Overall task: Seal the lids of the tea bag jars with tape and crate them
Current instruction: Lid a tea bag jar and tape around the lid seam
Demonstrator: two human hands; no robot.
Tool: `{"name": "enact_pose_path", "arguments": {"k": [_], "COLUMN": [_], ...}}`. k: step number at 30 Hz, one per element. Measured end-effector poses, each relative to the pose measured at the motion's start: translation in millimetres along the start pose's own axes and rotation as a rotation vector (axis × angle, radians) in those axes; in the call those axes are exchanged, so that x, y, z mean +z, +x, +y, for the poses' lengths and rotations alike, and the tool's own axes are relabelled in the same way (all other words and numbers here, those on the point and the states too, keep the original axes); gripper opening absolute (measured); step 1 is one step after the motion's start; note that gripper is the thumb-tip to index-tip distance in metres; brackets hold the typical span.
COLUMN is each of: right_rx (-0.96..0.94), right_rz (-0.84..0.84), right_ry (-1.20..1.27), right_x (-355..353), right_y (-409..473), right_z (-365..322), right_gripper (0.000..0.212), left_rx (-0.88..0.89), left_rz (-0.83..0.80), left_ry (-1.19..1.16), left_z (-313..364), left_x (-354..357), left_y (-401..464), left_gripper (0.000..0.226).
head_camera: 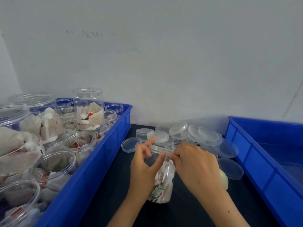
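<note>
Nearest, upright on the dark table [188,210]: a clear jar [161,177] packed with tea bags, lid [161,149] on top. Left hand [144,163] wrapped round the jar's left side, thumb pressed against the upper wall just under the lid, index finger raised and straight above the rim. Right hand [195,163] at the jar's right side near the lid, fingertips pinched together on something thin at the lid's edge; cannot tell from this view whether tape. Pale yellowish roll-like object [223,179] just right of the jar, mostly hidden behind the right wrist. Beyond the jar, a loose pile of clear lids [188,133], some stacked, some tilted, reaching toward the wall. Left of the jar, a blue crate [91,169] crowded with open jars of tea bags [68,145], one taller jar [89,107] at its far end. Right of the jar, a second blue crate [255,161], only its rim and inner floor visible. Farthest back, a plain pale wall [164,54].
</note>
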State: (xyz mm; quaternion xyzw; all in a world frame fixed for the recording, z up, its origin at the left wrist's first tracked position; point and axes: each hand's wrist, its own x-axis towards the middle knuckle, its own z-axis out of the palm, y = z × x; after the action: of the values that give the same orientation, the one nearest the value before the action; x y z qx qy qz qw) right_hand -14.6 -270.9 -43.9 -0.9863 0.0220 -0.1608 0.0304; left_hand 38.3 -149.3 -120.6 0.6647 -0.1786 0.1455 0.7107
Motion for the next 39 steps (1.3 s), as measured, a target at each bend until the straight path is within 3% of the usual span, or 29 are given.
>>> {"name": "enact_pose_path", "arguments": {"k": [4,12,16,23,33,39], "right_rx": [-0.007,-0.054,-0.009,-0.08,-0.096,-0.1], "right_rz": [-0.008,-0.029,0.012,-0.015,-0.06,-0.029], "right_ry": [0.018,-0.018,0.112,0.077,0.022,-0.036], "right_x": [-1.1,-2.1,-1.8,-3.8,-9.2,-5.4], "right_y": [0.3,2.9,3.5,2.8,0.8,-0.1], "right_z": [2.3,6.4,9.3,5.2,1.0,-1.0], "right_gripper": [0.029,0.027,0.032,0.032,0.032,0.017], "left_rx": [-0.022,0.011,-0.027,-0.028,-0.066,-0.042], "left_rz": [0.029,-0.001,0.003,0.006,-0.032,-0.036], "left_ry": [-0.066,-0.068,-0.132,-0.161,-0.17,-0.073], "left_z": [-3.2,-8.4,-10.5,-12.1,-11.7,-12.9], "left_x": [-0.5,-1.2,-6.1,-7.7,-5.7,-5.1], "left_y": [0.6,1.1,2.6,1.9,0.9,2.0], "left_gripper": [0.049,0.037,0.024,0.024,0.045,0.045]}}
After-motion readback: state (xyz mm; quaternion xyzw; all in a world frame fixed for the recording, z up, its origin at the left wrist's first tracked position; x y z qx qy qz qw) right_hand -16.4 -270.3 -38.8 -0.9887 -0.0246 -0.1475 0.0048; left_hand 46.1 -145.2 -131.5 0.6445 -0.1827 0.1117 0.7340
